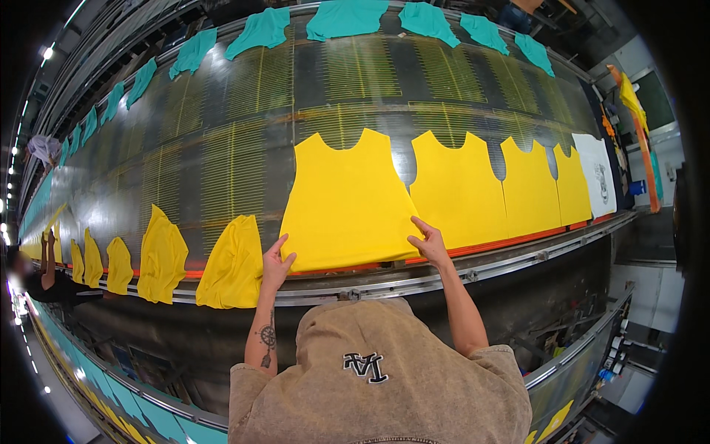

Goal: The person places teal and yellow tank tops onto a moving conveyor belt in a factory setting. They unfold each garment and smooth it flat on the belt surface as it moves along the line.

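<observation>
A yellow cut fabric panel (340, 203) with a scooped neckline lies flat on the long printing table (259, 111) in front of me. My left hand (277, 263) touches its lower left corner, thumb and forefinger spread. My right hand (430, 243) is at its lower right edge, likewise with fingers apart. To the right, similar yellow panels (455, 200) lie side by side, beside a white printed piece (597, 177). To my left, crumpled yellow pieces (229, 266) drape over the table's near edge.
Turquoise pieces (347, 18) hang along the far edge. At far left a co-worker (52, 285) raises their arms by a yellow piece. A metal rail (518, 255) runs along the near side. Another table (573, 388) with fabric pieces curves behind me. An orange-edged board (653, 189) stands at right.
</observation>
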Tool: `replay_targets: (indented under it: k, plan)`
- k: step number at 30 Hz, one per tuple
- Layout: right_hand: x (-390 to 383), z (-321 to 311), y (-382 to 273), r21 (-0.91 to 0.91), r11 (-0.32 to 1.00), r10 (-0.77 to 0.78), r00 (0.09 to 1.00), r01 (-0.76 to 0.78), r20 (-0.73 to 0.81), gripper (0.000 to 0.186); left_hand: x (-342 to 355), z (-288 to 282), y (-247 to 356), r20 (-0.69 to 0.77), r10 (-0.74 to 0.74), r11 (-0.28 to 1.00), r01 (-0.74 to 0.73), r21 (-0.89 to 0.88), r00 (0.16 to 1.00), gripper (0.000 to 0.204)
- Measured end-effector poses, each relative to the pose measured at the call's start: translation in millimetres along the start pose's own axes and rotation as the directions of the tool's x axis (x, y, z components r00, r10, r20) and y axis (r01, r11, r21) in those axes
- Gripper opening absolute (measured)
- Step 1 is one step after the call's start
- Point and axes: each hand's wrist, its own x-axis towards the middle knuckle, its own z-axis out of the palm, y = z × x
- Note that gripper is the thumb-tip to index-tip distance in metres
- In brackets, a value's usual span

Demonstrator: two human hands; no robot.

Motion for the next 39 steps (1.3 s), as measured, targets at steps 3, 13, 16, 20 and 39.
replay_targets:
  k: [3,13,16,20,39]
  plan:
    - [0,0,3,0.025,1.0,-0.005,1.0,0.005,0.006,0.067,-2,0,0,0.003,-0.014,1.0,0.014,-0.001,1.0,0.061]
    - [-6,1,9,0.032,0.998,-0.062,0.998,0.062,0.0,0.067,-5,-1,-6,0.014,-0.025,1.0,0.025,0.002,1.0,0.062]
    - [-6,1,11,0.044,0.997,-0.063,0.998,0.063,0.003,0.067,-7,-2,-8,0.011,-0.037,0.999,0.037,0.004,0.999,0.063]
    - [-6,2,12,0.027,0.997,-0.067,0.998,0.067,-0.005,0.066,-8,-2,-9,0.015,-0.046,0.999,0.046,-0.007,0.999,0.063]
    - [-9,4,17,0.029,0.999,0.024,1.0,-0.024,-0.012,0.065,-8,-7,-29,0.029,-0.014,1.0,0.014,0.018,0.999,0.064]
